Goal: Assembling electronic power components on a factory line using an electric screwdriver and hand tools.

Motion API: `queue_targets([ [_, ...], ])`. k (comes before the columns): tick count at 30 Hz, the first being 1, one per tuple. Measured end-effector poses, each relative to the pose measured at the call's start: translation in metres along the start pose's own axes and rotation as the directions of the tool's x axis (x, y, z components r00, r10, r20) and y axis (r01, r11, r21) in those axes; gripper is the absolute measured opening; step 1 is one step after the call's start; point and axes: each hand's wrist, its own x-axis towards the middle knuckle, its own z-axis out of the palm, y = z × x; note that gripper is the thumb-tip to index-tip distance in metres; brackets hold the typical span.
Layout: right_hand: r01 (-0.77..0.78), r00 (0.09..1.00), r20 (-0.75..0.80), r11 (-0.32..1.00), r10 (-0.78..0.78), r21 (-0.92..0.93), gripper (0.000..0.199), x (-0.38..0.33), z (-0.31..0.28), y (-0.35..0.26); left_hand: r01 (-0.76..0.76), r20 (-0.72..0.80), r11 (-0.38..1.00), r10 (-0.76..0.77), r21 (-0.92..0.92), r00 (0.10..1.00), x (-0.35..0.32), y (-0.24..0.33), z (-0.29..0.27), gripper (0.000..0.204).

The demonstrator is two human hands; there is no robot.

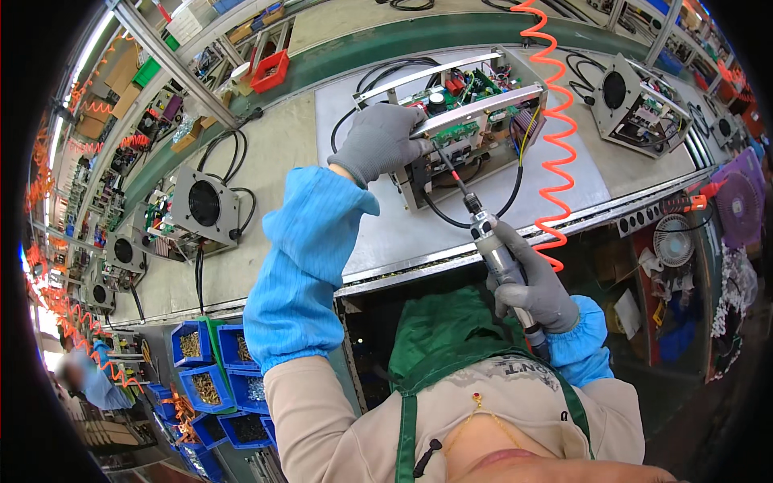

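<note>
An open metal-framed electrical unit (451,129) with green circuit boards and wires stands on a white sheet (555,185) on the bench. My left hand (378,143), in a grey glove, is closed on the front left corner of its frame, thumb and fingertips near the end of the rail. My right hand (543,282), gloved too, is wrapped around a silver power screwdriver (495,249). Its long bit (448,163) points up and left to the unit's front side, close to my left fingertips. Whether the tip sits on a screw is too small to tell.
A coiled orange air hose (557,137) hangs just right of the unit. More fan-fitted units stand left (201,201) and right (628,97). Blue bins (205,389) of small hardware sit lower left; a red bin (270,71) is at the back. A blurred person (101,378) appears far left.
</note>
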Motion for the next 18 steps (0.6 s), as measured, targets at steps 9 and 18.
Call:
queue_targets([
  [9,0.008,1.000,0.011,0.998,-0.007,-0.067,0.086,0.010,-0.002,-0.002,0.010,0.005,0.998,-0.010,0.054,1.000,0.003,-0.002,0.004,0.039],
  [18,-0.002,1.000,0.020,0.971,-0.003,0.241,0.085,0.007,0.011,-0.018,-0.039,-0.078,0.996,0.046,0.080,0.996,-0.001,-0.004,0.011,0.037],
])
